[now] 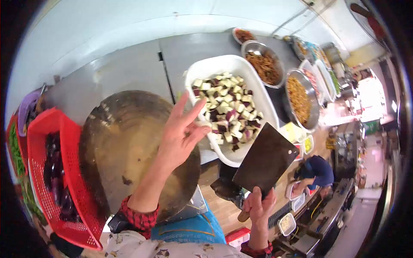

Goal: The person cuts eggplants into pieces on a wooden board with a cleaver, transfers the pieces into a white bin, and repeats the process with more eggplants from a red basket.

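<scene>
Head view: left hand (180, 135) splayed above block (122, 142); right hand (259, 207) grips cleaver (266, 158); apron (189, 230) print unreadable.

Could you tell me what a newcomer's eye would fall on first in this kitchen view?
Most striking is the dark cleaver, gripped in the right hand at lower right with its blade raised. Beside it, the left hand is spread open above the big round chopping board in the middle. Behind them a white tub holds diced eggplant, and a red basket of whole eggplants stands at the left edge.
</scene>
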The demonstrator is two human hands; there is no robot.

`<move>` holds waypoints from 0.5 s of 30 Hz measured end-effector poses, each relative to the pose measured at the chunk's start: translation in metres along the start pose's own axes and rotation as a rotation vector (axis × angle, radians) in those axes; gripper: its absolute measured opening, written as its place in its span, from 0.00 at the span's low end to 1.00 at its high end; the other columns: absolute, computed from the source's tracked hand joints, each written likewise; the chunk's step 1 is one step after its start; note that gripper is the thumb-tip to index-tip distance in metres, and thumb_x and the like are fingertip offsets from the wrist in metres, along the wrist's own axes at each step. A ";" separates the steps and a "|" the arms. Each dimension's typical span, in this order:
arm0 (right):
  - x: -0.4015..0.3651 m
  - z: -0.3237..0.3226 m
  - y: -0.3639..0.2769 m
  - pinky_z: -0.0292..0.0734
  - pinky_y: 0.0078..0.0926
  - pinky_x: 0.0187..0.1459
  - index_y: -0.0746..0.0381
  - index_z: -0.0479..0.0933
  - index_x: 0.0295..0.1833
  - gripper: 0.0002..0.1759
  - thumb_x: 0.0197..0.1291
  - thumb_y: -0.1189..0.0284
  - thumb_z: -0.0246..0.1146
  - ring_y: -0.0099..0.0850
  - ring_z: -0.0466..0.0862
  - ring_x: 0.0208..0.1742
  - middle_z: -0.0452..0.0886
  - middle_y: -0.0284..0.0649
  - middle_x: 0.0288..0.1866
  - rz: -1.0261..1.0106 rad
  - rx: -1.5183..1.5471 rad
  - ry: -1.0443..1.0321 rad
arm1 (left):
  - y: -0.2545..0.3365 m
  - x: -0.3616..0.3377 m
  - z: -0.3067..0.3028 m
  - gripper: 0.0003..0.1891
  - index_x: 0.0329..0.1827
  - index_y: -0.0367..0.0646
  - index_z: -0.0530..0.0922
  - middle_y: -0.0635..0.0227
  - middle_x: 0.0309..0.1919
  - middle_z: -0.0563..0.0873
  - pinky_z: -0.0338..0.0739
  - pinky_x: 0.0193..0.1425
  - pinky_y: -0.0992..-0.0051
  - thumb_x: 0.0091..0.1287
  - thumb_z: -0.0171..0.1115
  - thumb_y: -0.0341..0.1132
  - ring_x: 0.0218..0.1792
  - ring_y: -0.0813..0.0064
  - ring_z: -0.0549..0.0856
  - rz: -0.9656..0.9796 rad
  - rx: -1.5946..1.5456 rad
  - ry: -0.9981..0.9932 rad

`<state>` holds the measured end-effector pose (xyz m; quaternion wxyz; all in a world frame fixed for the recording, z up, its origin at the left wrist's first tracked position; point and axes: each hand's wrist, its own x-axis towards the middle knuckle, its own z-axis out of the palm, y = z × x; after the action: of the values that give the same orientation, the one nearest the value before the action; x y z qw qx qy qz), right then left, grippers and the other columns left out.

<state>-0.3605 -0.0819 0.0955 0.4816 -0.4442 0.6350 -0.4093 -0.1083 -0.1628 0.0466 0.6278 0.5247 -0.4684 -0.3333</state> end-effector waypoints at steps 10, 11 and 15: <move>-0.063 -0.081 0.053 0.67 0.22 0.16 0.65 0.68 0.44 0.04 0.69 0.75 0.54 0.21 0.71 0.12 0.71 0.33 0.15 0.083 -0.007 0.295 | -0.022 -0.070 -0.017 0.14 0.48 0.41 0.78 0.53 0.46 0.76 0.76 0.46 0.63 0.59 0.68 0.29 0.46 0.53 0.79 -0.160 0.876 -0.271; -0.064 -0.089 0.057 0.66 0.22 0.15 0.65 0.68 0.44 0.04 0.69 0.75 0.54 0.21 0.71 0.12 0.71 0.33 0.16 0.094 0.035 0.308 | -0.028 -0.080 -0.021 0.14 0.48 0.41 0.78 0.53 0.46 0.76 0.76 0.46 0.63 0.59 0.68 0.29 0.46 0.53 0.79 -0.136 0.868 -0.307; -0.068 -0.129 0.072 0.67 0.24 0.14 0.63 0.66 0.40 0.05 0.70 0.74 0.53 0.22 0.66 0.11 0.65 0.30 0.15 0.075 0.082 0.436 | -0.015 -0.096 0.019 0.12 0.47 0.40 0.78 0.60 0.44 0.77 0.76 0.46 0.68 0.60 0.64 0.25 0.39 0.62 0.80 -0.141 0.664 -0.280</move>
<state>-0.4889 0.0150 0.0702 0.3655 -0.3011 0.7230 -0.5030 -0.1574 -0.0849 0.0092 0.3286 0.6802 -0.5951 -0.2743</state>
